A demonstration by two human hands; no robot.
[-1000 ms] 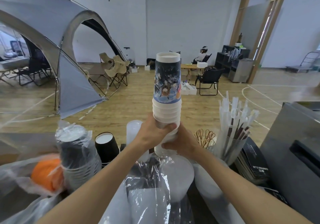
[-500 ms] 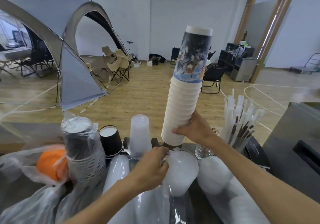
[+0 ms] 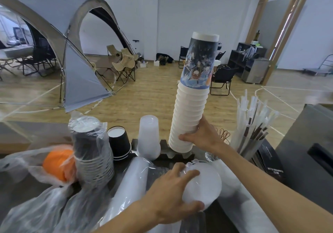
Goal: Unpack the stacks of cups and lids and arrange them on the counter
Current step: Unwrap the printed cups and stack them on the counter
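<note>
Right hand: the right hand (image 3: 201,137) wraps its fingers round the lower part of a tall stack of white paper cups with a printed blue top cup (image 3: 191,113), held upright, slightly tilted, its base just above the dark ridged tray (image 3: 180,154) at the far edge of the table (image 3: 223,214).
Left hand: the left hand (image 3: 173,193) reaches forward, fingers and thumb curled round the end of a plastic-wrapped sleeve of white round lids (image 3: 203,184) lying on the table.
Open room: a bare gap on the tray lies under the lifted stack, between the upright stack of frosted clear plastic cups (image 3: 148,139) and the clear holder of wrapped straws (image 3: 250,130); beyond the table edge, open wooden floor.
Containers: a clear bag holds a stack of black paper cups (image 3: 90,149); beside it stand loose black paper cups (image 3: 119,142); a plastic bag at left holds an orange object (image 3: 57,164); a long wrapped sleeve of clear cups (image 3: 129,184) lies near the left hand.
</note>
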